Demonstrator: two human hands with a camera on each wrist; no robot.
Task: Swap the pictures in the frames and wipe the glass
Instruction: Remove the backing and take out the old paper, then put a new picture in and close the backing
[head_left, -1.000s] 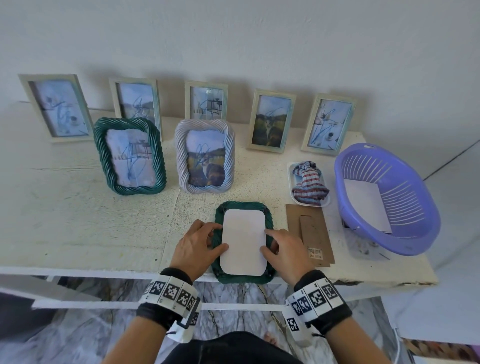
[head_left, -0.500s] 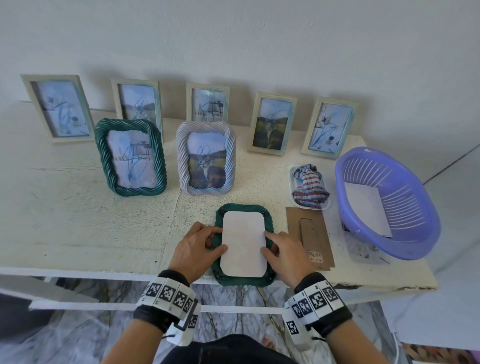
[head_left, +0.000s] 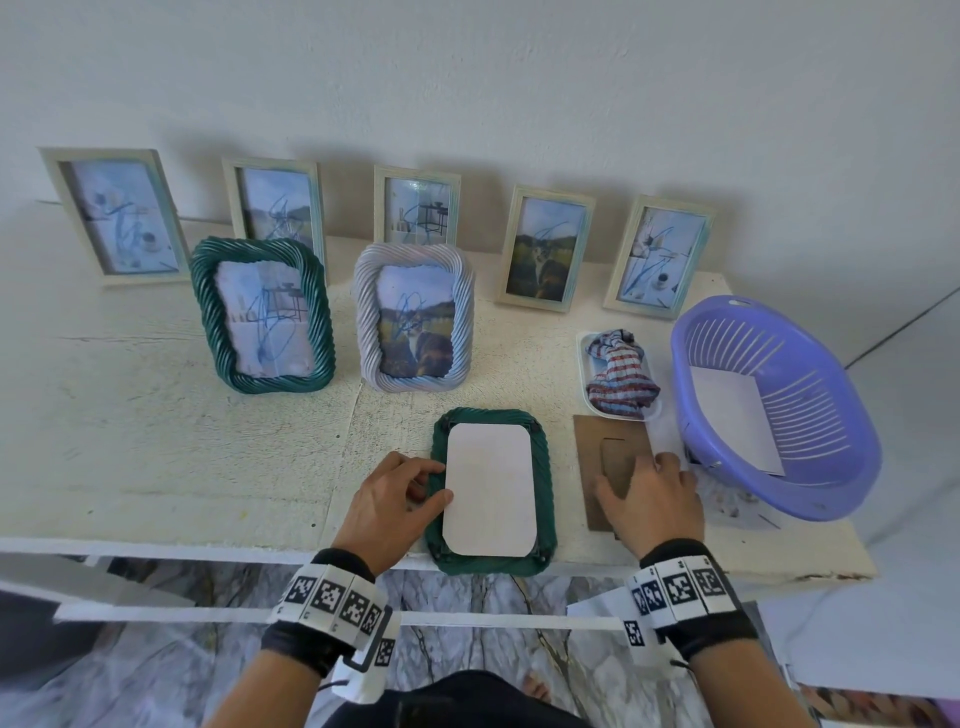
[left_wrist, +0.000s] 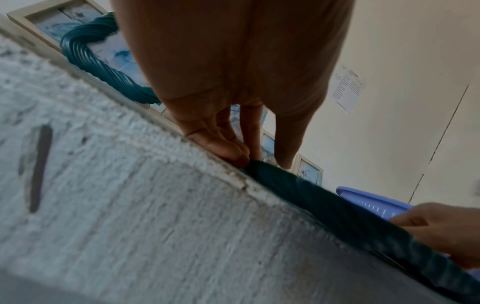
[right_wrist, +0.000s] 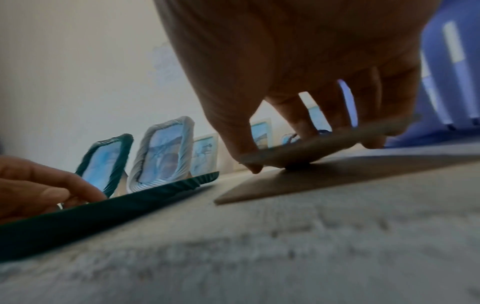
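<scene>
A dark green twisted frame (head_left: 543, 467) lies face down near the table's front edge, with a white sheet (head_left: 491, 488) lying in its back. My left hand (head_left: 431, 486) holds the frame's left edge, fingers curled against it (left_wrist: 246, 158) and thumb on the sheet. My right hand (head_left: 628, 473) is to the frame's right, on the brown backing board (head_left: 597, 441). In the right wrist view its thumb and fingers (right_wrist: 311, 148) pinch a brown board piece (right_wrist: 337, 142) lifted off the flat part (right_wrist: 285, 185). A striped cloth (head_left: 621, 374) sits bunched in a small white tray.
A purple basket (head_left: 680, 364) holding a white sheet stands at the right end, close to my right hand. A green frame (head_left: 208, 322) and a grey twisted frame (head_left: 363, 312) stand behind. Several pale wooden frames lean on the wall. The table's front edge (head_left: 156, 545) is just under my wrists.
My right hand left the green frame's right edge, moved right to the brown backing board and took hold of it. My left hand stayed on the frame's left edge.
</scene>
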